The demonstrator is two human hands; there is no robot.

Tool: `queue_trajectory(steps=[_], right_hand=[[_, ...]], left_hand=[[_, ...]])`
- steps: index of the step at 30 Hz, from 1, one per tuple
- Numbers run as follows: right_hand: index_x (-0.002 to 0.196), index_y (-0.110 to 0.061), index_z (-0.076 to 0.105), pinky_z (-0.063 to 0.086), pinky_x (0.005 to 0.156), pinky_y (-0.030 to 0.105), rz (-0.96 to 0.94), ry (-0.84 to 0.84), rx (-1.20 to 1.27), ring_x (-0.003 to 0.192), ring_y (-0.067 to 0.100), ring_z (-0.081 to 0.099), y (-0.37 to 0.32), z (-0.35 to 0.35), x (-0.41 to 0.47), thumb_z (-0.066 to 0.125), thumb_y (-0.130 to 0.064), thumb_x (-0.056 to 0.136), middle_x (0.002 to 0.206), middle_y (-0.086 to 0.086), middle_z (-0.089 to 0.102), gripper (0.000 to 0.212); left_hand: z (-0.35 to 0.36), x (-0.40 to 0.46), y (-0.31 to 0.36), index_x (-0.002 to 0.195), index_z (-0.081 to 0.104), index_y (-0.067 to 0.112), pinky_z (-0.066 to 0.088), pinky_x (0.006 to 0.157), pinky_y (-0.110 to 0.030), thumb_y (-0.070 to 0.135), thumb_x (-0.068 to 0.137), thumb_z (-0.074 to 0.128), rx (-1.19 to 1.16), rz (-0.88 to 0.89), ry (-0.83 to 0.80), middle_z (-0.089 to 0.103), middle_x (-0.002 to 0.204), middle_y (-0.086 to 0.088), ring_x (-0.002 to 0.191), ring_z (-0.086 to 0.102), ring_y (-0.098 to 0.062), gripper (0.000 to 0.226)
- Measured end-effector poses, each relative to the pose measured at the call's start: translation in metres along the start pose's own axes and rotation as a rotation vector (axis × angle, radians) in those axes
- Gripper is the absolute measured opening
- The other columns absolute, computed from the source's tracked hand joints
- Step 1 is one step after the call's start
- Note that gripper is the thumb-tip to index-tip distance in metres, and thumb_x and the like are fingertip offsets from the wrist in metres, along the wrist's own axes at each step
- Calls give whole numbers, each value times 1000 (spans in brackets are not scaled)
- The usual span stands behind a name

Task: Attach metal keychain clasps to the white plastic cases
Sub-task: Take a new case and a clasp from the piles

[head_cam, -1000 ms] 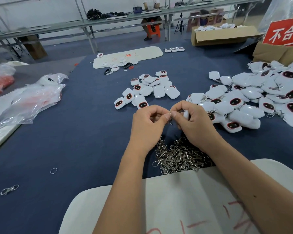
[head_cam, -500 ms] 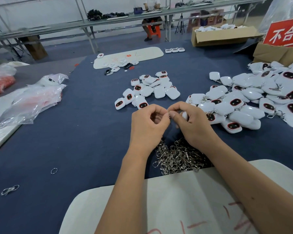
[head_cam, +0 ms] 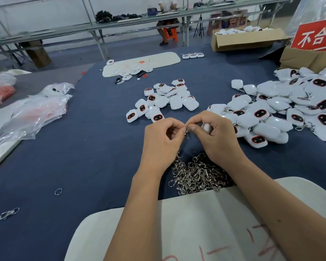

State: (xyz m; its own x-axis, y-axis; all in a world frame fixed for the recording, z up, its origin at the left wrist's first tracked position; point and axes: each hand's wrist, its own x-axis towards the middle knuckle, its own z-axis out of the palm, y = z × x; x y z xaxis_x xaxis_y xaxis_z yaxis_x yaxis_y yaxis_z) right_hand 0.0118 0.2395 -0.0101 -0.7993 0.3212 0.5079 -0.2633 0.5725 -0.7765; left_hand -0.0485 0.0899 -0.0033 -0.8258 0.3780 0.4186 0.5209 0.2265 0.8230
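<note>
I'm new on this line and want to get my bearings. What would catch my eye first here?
Both hands meet at the centre: the left hand and right hand pinch one metal clasp between them. Just below lies a shiny heap of clasps on the blue table. A big pile of white cases fills the right side.

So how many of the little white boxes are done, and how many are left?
Done: the big pile of cases on the right, several showing clasps. In hand: the left hand and right hand pinch one clasp together, with a white case tucked in the right hand. Left: the smaller pile ahead and the heap of loose clasps.
</note>
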Motion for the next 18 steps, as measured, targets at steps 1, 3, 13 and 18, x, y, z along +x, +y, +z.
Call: queue_trajectory(steps=[1, 3, 13, 18], right_hand=[[88, -19, 75, 48, 75, 26, -9, 2, -5, 80, 9, 61, 0, 0, 0, 72, -3, 92, 84, -14, 70, 17], [89, -20, 76, 49, 76, 32, -11, -4, -5, 79, 15, 61, 1, 0, 0, 72, -2, 92, 85, -12, 70, 18], [87, -20, 77, 49, 73, 28, -61, 11, -15, 79, 11, 62, 1, 0, -1, 73, -1, 90, 83, -12, 71, 19], [87, -18, 77, 46, 70, 25, -51, 25, -4, 76, 10, 59, 0, 1, 0, 73, -2, 91, 80, -14, 69, 17]], left_hand=[[0, 0, 0, 85, 77, 16, 49, 68, -12, 7, 91, 73, 10, 3, -5, 73, 79, 8, 75, 66, -11, 11], [-1, 0, -1, 85, 77, 17, 49, 69, -13, 8, 91, 73, 21, 9, -9, 73, 79, 9, 75, 67, -10, 12], [2, 1, -2, 85, 70, 21, 43, 67, -9, 8, 95, 65, 81, 25, -27, 67, 78, 16, 75, 62, -4, 18], [5, 0, -1, 86, 68, 20, 42, 65, -11, 9, 96, 64, 68, 49, 2, 68, 79, 12, 75, 62, -7, 15]])
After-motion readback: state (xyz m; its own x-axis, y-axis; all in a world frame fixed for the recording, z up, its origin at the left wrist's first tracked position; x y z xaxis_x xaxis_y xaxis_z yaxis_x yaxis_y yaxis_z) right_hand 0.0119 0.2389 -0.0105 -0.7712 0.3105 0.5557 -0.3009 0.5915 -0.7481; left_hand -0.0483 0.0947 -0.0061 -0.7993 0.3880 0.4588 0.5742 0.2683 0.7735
